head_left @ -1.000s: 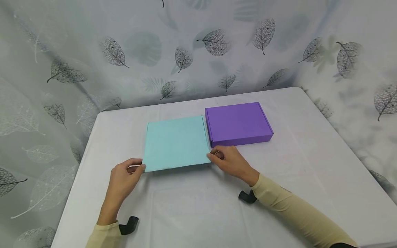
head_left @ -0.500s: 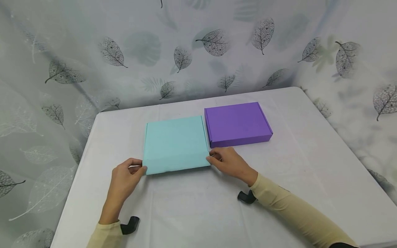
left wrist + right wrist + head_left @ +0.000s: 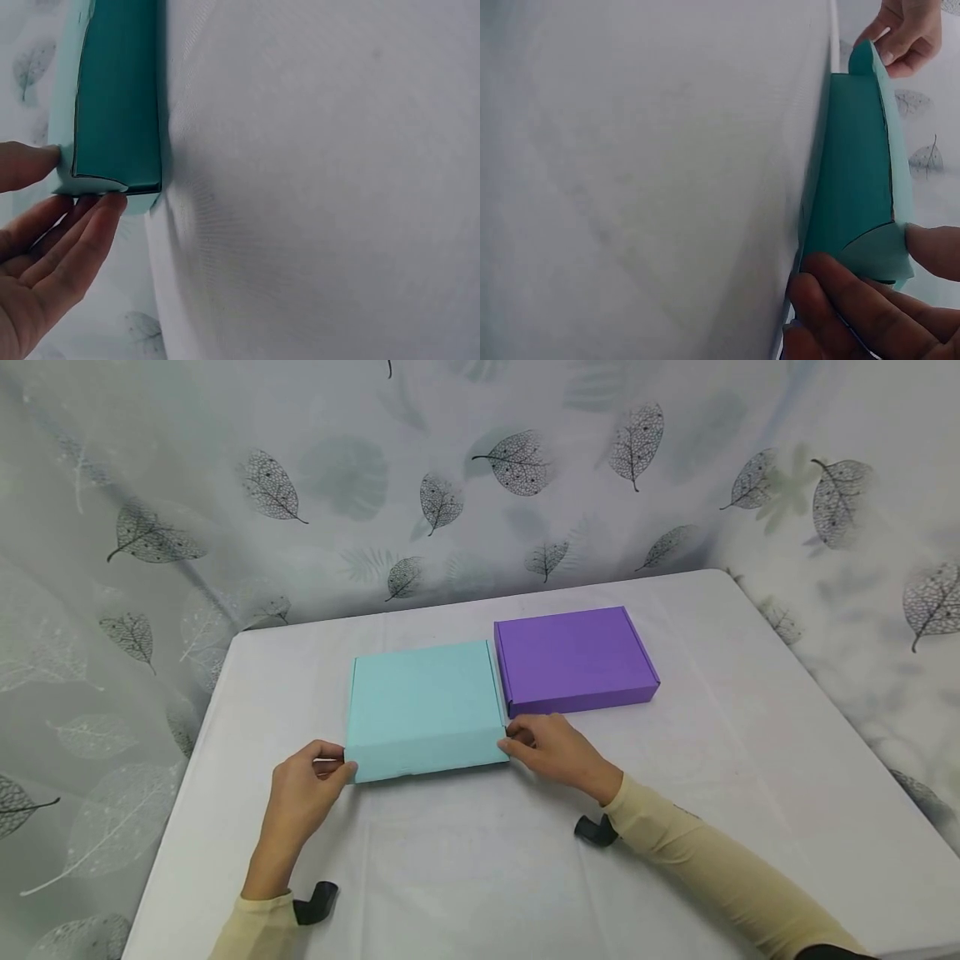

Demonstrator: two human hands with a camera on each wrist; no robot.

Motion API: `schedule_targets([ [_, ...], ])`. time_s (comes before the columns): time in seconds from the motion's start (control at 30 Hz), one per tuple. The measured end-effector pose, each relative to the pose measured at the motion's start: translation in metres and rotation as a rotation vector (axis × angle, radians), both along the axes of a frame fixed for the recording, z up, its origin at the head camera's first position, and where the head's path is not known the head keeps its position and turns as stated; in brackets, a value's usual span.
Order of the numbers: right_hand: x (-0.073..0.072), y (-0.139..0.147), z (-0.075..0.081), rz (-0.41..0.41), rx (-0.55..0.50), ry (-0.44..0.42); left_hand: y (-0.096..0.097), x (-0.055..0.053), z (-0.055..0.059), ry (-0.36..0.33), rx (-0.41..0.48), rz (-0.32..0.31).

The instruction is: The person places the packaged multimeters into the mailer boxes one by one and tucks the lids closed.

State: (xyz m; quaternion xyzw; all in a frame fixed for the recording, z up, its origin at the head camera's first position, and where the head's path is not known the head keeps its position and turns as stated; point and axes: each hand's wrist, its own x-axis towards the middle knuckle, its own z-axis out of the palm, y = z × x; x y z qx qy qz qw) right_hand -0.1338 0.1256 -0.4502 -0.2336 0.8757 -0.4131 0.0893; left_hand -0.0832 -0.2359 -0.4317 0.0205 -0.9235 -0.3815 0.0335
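A light turquoise cardboard box (image 3: 423, 697) lies on the table with its lid down and its front flap (image 3: 427, 756) sticking out at a slant toward me. Below that flap, the box's darker front wall (image 3: 120, 97) shows in the left wrist view. My left hand (image 3: 303, 793) pinches the flap's left corner, thumb on the outer face and fingers at the small side tab. At the right corner, my right hand (image 3: 562, 756) holds the flap likewise, with its fingers against the rounded side tab (image 3: 877, 251). The box's inside is hidden.
A closed purple box (image 3: 577, 660) lies just right of the turquoise one, close behind my right hand. White cloth covers the table (image 3: 465, 868). A leaf-patterned curtain (image 3: 337, 527) hangs behind the table's back edge and along its sides.
The turquoise box's front flap has swung slightly outward toward me, and its crease now shows. Both hands keep their hold at the corners. The purple box has stayed put.
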Motion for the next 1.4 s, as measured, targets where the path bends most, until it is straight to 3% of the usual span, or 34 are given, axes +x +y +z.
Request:
schedule_targets([
  [0.23,-0.002,-0.001,0.003,-0.023,0.082,0.055,0.002,-0.002,0.002,-0.004,-0.024,-0.004],
  [0.4,-0.004,-0.003,0.007,-0.044,0.213,0.145,0.004,-0.005,0.002,0.022,-0.065,-0.027],
  [0.63,-0.007,-0.009,0.018,0.018,0.376,0.327,0.008,-0.009,0.001,0.096,-0.247,-0.101],
  [0.8,-0.013,-0.013,0.021,0.080,0.440,0.382,0.011,-0.012,0.003,0.087,-0.347,-0.134],
  [1.03,-0.017,-0.016,0.021,0.127,0.513,0.421,0.016,-0.014,0.004,0.125,-0.402,-0.158],
  [1.23,-0.017,-0.017,0.019,0.141,0.537,0.533,0.018,-0.014,0.003,0.153,-0.451,-0.181],
  [1.4,-0.017,-0.019,0.017,0.148,0.564,0.585,0.019,-0.017,0.005,0.114,-0.465,-0.235],
])
